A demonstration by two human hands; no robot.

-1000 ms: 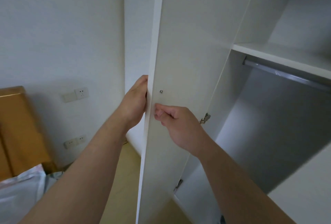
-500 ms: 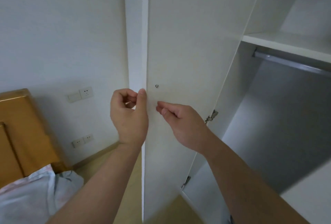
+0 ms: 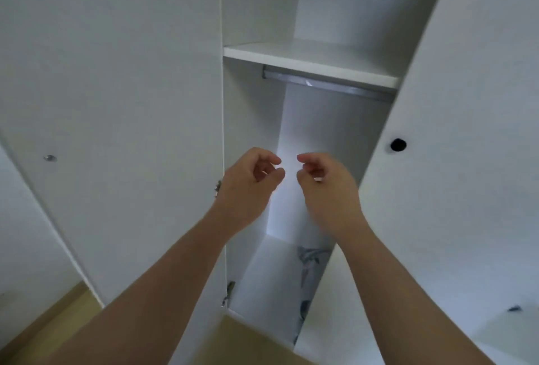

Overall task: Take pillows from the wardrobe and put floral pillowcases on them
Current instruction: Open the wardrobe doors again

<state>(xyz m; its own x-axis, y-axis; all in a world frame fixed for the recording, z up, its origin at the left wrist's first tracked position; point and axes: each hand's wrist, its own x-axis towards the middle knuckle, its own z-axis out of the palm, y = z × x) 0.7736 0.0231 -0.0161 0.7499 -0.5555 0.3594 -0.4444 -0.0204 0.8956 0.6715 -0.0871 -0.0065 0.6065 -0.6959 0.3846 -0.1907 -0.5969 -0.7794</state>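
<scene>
The white wardrobe (image 3: pixel 309 58) stands with its left door (image 3: pixel 116 102) swung wide. My left hand (image 3: pixel 248 186) and my right hand (image 3: pixel 326 186) hover side by side in front of the open compartment, fingers loosely curled, each holding nothing. Low on the wardrobe floor, a strip of floral fabric (image 3: pixel 309 265) in white and grey-blue shows beside the right door (image 3: pixel 452 160), which hides most of it. I cannot tell whether the fabric is a pillow or a pillowcase.
A metal hanging rail (image 3: pixel 326 84) runs under the shelf. The right door has a dark round hole (image 3: pixel 398 145); the left door has a small metal screw head (image 3: pixel 50 158). Hinges (image 3: pixel 217 188) sit on the left frame. Wood floor (image 3: pixel 43 324) lies at lower left.
Both hands have let go of the left door's edge, which has swung fully open to the left. The view has turned right into the wardrobe; the bed and wall sockets are out of sight.
</scene>
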